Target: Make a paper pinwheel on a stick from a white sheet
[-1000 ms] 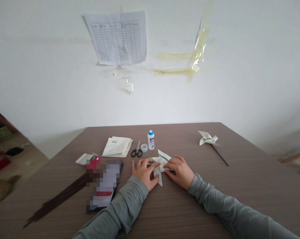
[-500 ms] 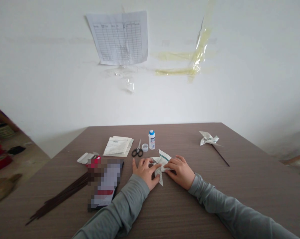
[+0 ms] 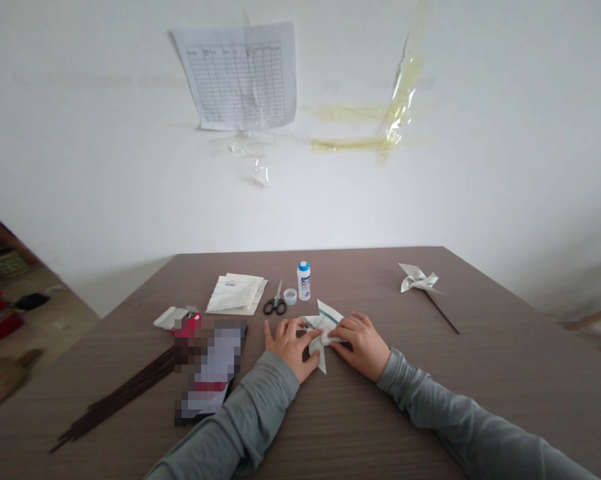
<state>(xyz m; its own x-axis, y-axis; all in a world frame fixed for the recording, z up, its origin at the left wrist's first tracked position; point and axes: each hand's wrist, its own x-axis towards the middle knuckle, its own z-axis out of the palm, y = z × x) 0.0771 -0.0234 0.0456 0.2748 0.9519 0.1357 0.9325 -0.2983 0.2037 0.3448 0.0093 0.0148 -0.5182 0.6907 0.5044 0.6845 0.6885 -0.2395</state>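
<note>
Between my two hands, on the brown table (image 3: 360, 427), lies a paper pinwheel (image 3: 329, 311) of printed paper with pointed blades. My left hand (image 3: 289, 347) grips its left side, thumb and index finger pressing near the centre. From the right, my right hand (image 3: 361, 341) has its fingers closed on the pinwheel's right side. Part of the paper is hidden under the fingers. Just beyond stand a white glue bottle (image 3: 304, 283) with a blue top and a small clear cap (image 3: 290, 297). Scissors (image 3: 275, 301) with black handles lie beside the cap.
A stack of cut paper (image 3: 235, 293) lies at the back left. Nearer are a red-and-white box (image 3: 178, 320), a bundle of dark thin sticks (image 3: 120, 393) and a blurred phone-like object (image 3: 213, 370). Another pinwheel on a stick (image 3: 420, 281) rests at the right. A wall (image 3: 360, 207) rises behind.
Almost nothing differs. Both hands stay pressed on the paper pinwheel in the same place, and the view has shifted very slightly.
</note>
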